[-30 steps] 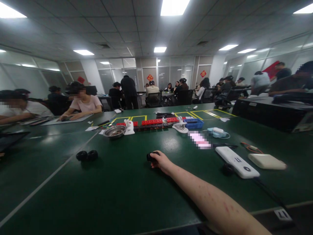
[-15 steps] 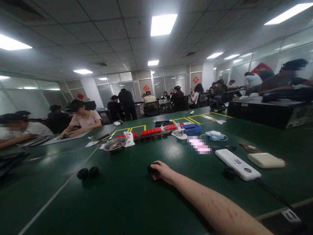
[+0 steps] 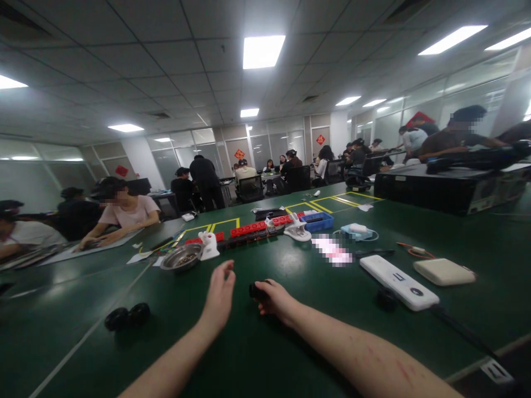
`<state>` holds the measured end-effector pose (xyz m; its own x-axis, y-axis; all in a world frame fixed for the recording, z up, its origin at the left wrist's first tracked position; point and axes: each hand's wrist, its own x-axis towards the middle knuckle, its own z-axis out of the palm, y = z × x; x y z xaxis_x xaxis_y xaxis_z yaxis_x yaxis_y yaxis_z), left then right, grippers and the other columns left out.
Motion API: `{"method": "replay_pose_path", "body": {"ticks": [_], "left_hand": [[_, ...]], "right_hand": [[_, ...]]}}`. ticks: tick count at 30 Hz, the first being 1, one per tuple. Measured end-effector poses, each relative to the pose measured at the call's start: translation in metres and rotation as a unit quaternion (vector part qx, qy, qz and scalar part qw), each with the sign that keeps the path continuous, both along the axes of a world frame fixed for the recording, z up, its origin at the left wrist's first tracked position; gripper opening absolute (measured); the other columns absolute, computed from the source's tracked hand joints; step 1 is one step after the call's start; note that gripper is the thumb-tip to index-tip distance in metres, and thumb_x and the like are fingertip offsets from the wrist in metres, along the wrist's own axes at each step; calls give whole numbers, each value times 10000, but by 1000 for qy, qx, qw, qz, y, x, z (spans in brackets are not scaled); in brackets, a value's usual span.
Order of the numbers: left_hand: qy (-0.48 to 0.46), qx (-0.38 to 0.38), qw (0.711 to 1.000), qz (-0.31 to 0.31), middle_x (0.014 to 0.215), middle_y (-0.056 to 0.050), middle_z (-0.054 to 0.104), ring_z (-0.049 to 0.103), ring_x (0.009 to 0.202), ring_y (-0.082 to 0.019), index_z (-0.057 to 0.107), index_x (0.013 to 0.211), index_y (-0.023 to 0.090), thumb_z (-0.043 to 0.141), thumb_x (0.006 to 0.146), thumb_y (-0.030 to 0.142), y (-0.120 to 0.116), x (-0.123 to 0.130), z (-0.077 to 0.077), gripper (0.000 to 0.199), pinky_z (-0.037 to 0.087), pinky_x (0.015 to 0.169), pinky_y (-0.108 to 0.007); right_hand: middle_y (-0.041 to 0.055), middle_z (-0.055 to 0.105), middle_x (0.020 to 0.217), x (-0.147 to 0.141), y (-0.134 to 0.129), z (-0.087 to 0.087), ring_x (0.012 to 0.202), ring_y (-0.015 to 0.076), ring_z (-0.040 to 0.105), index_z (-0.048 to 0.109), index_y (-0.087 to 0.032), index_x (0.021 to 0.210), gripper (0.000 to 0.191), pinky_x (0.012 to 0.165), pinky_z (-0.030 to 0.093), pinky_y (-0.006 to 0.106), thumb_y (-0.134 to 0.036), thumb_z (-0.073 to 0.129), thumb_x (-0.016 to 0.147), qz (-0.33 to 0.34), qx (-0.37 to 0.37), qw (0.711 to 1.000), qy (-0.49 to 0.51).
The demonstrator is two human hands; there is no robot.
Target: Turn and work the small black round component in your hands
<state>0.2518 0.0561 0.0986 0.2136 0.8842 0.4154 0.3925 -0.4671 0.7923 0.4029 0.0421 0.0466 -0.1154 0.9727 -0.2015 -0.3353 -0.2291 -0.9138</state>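
the right hand lies on the green table with its fingers curled round a small black round thing, pinching it at the hand's far tip; the thing sits on the table, touching the fingers; the left hand is just beside the right hand, on its left, held flat with the fingers close together and pointing away from the person; it holds nothing and is near the black thing but not touching it; further to the left of the left hand lie two black round caps, side by side and touching; beyond the left hand sits a shiny metal bowl with a small white stand just beside it; past both hands runs a row of red blocks; to the right of the right hand lies a long white box with a black cord, and a flat cream box near it; other people sit at the table far to the left
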Motion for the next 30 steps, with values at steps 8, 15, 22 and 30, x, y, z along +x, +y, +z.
{"method": "replay_pose_path", "body": {"ticks": [8,15,22,30], "left_hand": [[36,-142,980,-139,939,-67,585,553,845,-197,377,1109,182,471,756,419,-1,31,-50,435,410,752,-296],[8,-204,965,-164,704,-25,575,537,621,-155,475,958,158,466,738,474,5,23,-50,384,403,558,-241],[-102,-275,943,-154,481,19,488,467,427,-114,477,818,120,430,694,577,14,22,-56,476,350,422,-215],[-162,-260,943,-133,541,30,497,492,443,-99,480,823,130,565,655,450,13,19,-54,371,409,423,-207]], "right_hand": [[-6,483,588,3,5,-5,417,93,451,403,-171,836,318,403,365,204,-482,349,795,-72,-7,997,-39],[20,488,641,12,5,-4,605,133,462,448,-170,689,413,579,362,242,-537,303,809,-79,169,923,-336],[61,508,968,15,-9,11,856,182,489,360,-202,1151,379,754,370,282,-320,451,802,-13,249,889,-383],[43,539,894,17,-6,2,756,156,510,371,-203,1195,427,703,384,267,-386,423,813,-15,272,886,-376]]}}
